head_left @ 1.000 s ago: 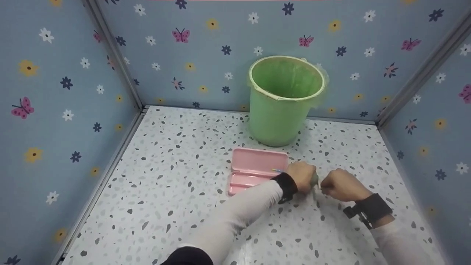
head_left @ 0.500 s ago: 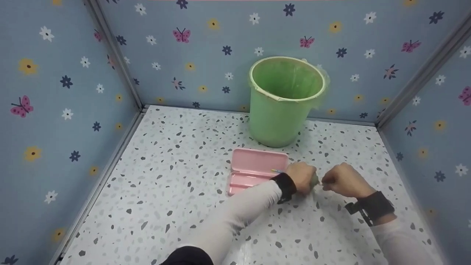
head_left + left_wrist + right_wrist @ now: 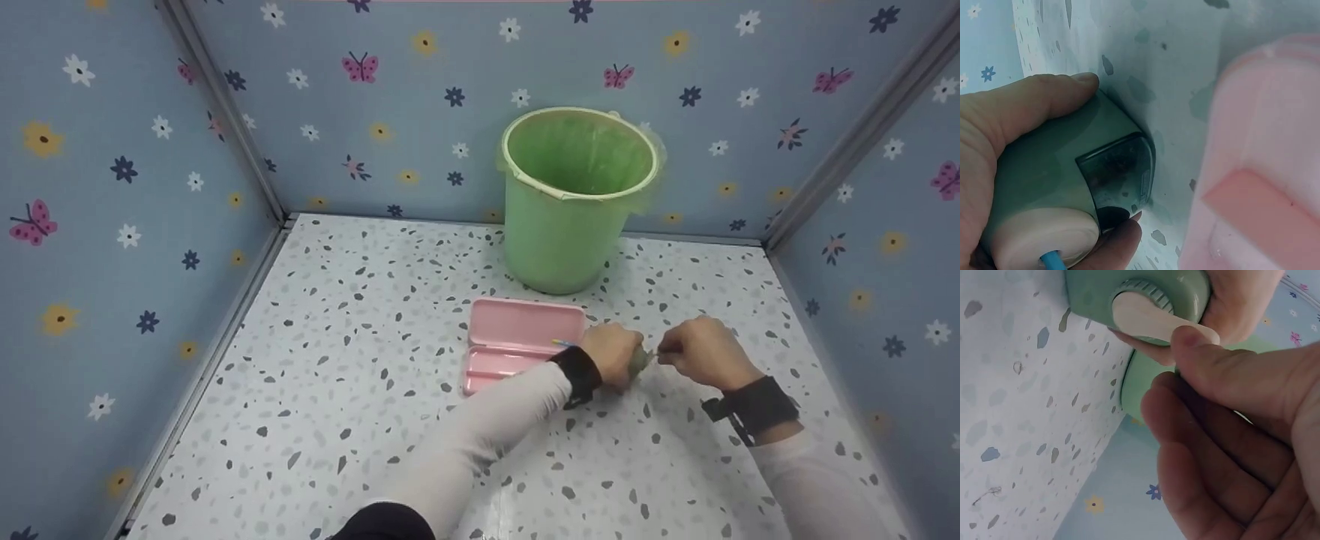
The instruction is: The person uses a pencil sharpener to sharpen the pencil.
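Observation:
My left hand (image 3: 611,355) grips a small green crank pencil sharpener (image 3: 1039,169) on the table, its thumb along the top and fingers underneath. A dark see-through shavings drawer (image 3: 1120,174) shows on its side. From the round cream holder (image 3: 1044,236) on one end sticks a blue pencil (image 3: 1054,261); in the head view its yellow-and-blue end pokes out left of the hand. On the opposite end is a cream crank (image 3: 1154,318). My right hand (image 3: 703,352) pinches the crank's tip between thumb and forefinger, the other fingers curled below.
An open pink pencil case (image 3: 525,324) lies just left of the left hand, partly covered by that arm. Behind stands a green bucket (image 3: 559,240) with a liner, against the flowered back wall (image 3: 420,90). Side walls enclose the speckled table (image 3: 360,300).
The right hand has moved up and slightly away from the body, turning the crank with it. The left hand keeps its hold on the pencil sharpener. The head view has shifted slightly.

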Demonstrator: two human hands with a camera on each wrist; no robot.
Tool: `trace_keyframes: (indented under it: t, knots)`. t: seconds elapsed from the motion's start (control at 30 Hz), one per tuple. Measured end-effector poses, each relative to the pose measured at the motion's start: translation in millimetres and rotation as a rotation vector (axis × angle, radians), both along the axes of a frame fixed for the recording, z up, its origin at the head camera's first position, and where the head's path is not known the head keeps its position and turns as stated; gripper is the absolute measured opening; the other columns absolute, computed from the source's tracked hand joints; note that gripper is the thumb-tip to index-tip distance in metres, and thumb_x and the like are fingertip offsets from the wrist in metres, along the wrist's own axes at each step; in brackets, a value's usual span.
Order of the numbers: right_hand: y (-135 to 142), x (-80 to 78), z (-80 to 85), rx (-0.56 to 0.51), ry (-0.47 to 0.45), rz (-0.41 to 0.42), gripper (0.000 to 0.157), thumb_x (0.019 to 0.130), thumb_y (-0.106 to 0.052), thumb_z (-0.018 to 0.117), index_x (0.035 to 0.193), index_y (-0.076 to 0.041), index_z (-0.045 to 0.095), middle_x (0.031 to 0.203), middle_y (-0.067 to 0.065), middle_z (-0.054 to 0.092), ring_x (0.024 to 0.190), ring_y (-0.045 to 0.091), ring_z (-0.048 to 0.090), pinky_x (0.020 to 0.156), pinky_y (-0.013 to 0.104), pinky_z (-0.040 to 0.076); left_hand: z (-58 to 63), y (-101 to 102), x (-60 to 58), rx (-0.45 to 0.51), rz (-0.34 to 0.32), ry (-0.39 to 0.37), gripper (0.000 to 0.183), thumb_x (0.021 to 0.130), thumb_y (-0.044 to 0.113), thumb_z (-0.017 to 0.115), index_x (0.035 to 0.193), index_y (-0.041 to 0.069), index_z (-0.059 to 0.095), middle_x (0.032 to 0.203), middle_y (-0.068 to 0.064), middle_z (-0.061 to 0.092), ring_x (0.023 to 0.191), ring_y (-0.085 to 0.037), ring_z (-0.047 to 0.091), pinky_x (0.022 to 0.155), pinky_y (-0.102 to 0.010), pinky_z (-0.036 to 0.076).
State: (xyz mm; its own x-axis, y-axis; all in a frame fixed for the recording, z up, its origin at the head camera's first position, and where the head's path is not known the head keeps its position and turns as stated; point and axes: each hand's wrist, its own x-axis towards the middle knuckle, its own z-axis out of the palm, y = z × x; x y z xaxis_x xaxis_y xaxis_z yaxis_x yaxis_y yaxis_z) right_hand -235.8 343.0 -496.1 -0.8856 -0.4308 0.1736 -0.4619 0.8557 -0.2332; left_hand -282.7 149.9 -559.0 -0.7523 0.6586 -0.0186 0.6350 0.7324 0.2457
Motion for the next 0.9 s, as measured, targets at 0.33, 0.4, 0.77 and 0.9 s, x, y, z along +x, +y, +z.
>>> trace_keyframes:
  t: [0.33, 0.4, 0.77, 0.9]
  knots:
    - [2, -22.5, -17.7, 0.004, 0.036, -0.035, 0.007, 0.084, -0.002, 0.089, 0.083, -0.008, 0.089, 0.078, 0.007, 0.083, 0.069, 0.028, 0.077, 0.068, 0.052, 0.064, 4.1, -5, 3.2, 0.011, -0.004, 0.008, 0.052, 0.079, 0.031, 0.094, 0.127, 0.024, 0.075, 0.11, 0.004, 0.08, 0.092, -0.014, 0.073, 0.081, -0.03, 0.062]
    - [0, -26.9, -26.5, 0.011, 0.011, -0.048, 0.009, 0.084, 0.0, 0.086, 0.084, -0.009, 0.089, 0.077, 0.006, 0.083, 0.066, 0.024, 0.073, 0.067, 0.05, 0.062, 4.4, -6, 3.4, 0.008, -0.001, 0.005, 0.051, 0.079, 0.031, 0.094, 0.127, 0.025, 0.075, 0.108, 0.004, 0.08, 0.091, -0.014, 0.073, 0.08, -0.03, 0.062]
    - [-5, -22.5, -58.4, 0.01, -0.122, -0.141, 0.017, 0.085, 0.005, 0.077, 0.087, -0.008, 0.089, 0.071, 0.001, 0.076, 0.06, 0.014, 0.053, 0.06, 0.033, 0.046, -0.8, -2, -1.7, -0.018, -0.002, 0.009, 0.048, 0.078, 0.029, 0.092, 0.123, 0.025, 0.076, 0.104, 0.004, 0.08, 0.088, -0.015, 0.072, 0.078, -0.03, 0.063]
    - [-4, -19.9, -61.6, 0.013, -0.129, -0.14, 0.016, 0.085, 0.004, 0.077, 0.08, -0.007, 0.086, 0.065, -0.002, 0.069, 0.058, 0.013, 0.049, 0.059, 0.03, 0.04, -1.3, -2, -2.7, -0.004, -0.007, 0.009, 0.043, 0.078, 0.03, 0.092, 0.118, 0.025, 0.077, 0.1, 0.004, 0.079, 0.083, -0.014, 0.07, 0.075, -0.03, 0.062]
